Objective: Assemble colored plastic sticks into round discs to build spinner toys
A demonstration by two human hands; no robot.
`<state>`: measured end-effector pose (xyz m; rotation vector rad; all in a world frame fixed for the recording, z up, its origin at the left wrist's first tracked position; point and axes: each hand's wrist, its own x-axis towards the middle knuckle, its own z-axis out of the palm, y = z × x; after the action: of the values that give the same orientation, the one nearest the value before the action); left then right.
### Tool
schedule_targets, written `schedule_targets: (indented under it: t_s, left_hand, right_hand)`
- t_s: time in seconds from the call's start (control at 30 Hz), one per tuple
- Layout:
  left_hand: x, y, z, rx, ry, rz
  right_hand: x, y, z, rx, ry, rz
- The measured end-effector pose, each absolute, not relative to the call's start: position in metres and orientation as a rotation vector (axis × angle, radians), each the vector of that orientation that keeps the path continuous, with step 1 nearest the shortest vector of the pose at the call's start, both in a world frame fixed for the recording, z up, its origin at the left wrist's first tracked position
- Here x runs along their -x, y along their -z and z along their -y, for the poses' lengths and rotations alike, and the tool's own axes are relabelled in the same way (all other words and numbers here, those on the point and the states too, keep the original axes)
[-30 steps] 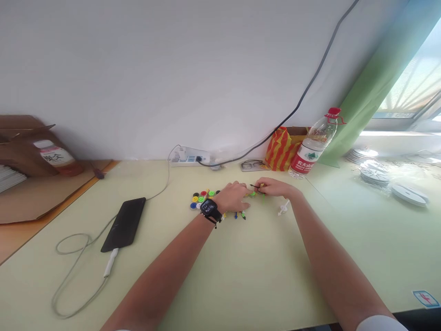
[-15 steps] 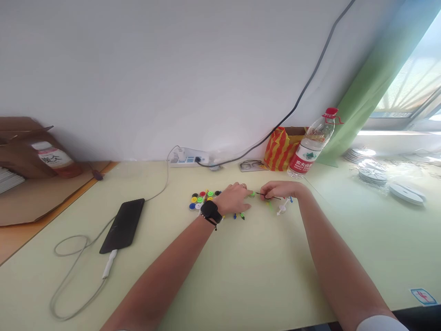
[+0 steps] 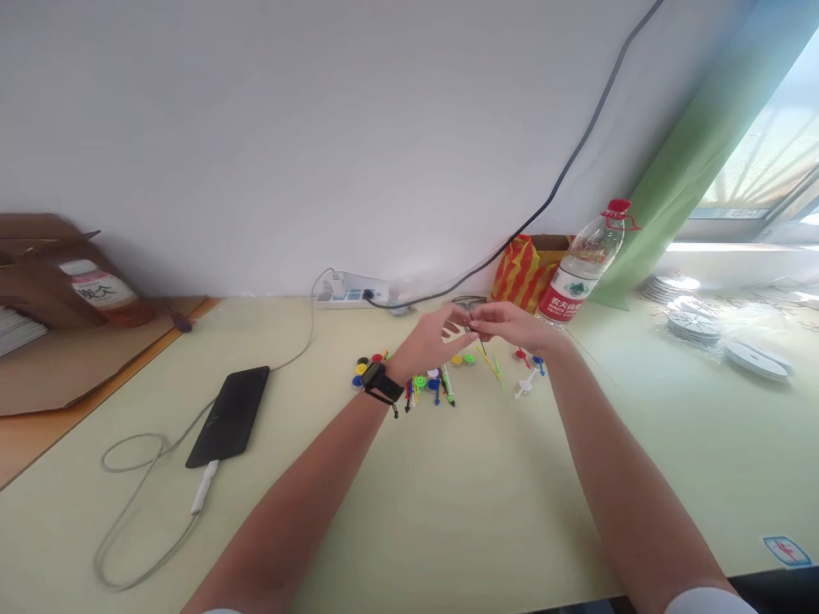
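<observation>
My right hand (image 3: 502, 326) pinches a thin black stick (image 3: 482, 344), which points down from the fingertips. My left hand (image 3: 437, 339) meets it above the table, its thumb and fingers closing at the stick's upper end; what sits between them is too small to make out. Beneath the hands lie small round discs, among them a green disc (image 3: 469, 360) and a yellow disc (image 3: 456, 361). A yellow stick (image 3: 489, 363) is at their right. Beyond it are a white arrow piece (image 3: 525, 386), a red one (image 3: 521, 355) and a blue one (image 3: 538, 365). Several coloured arrows, including a blue arrow (image 3: 436, 391), cluster near my left wrist.
A water bottle (image 3: 572, 286) and a striped bag (image 3: 517, 275) stand at the back right, near eyeglasses (image 3: 467, 300). A power strip (image 3: 355, 292) lies by the wall. A cabled black phone (image 3: 228, 416) is at left. White discs (image 3: 694, 326) are stacked far right.
My left hand has lifted off the discs and moved up to meet my right hand. My right hand has risen slightly leftward with the black stick, uncovering pieces on the table.
</observation>
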<state>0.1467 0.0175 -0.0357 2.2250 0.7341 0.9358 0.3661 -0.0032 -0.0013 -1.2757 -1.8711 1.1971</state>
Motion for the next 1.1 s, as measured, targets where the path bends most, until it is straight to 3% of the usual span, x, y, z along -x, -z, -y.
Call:
schedule_targets:
  t_s: [0.27, 0.47, 0.67, 0.83, 1.1]
  left_hand:
    - [-0.142, 0.029, -0.023, -2.117, -0.990, -0.639]
    - [-0.140, 0.037, -0.024, -2.174, -0.887, -0.661]
    - [-0.153, 0.058, -0.015, -2.301, -0.503, -0.643]
    - [-0.156, 0.066, -0.016, -2.460, -0.258, -0.678]
    - [-0.139, 0.059, -0.027, -2.668, -0.405, -0.838]
  right_hand:
    - [-0.341, 0.007, 0.005, 1.206, -1.223, 1.770]
    - [-0.341, 0.019, 0.001, 1.490, -1.124, 1.870]
    - [-0.369, 0.030, -0.006, 1.951, -0.870, 1.993]
    - [-0.380, 0.042, -0.014, 2.047, -0.855, 2.094]
    - [-0.395, 0.036, -0.013, 2.149, -0.841, 2.092]
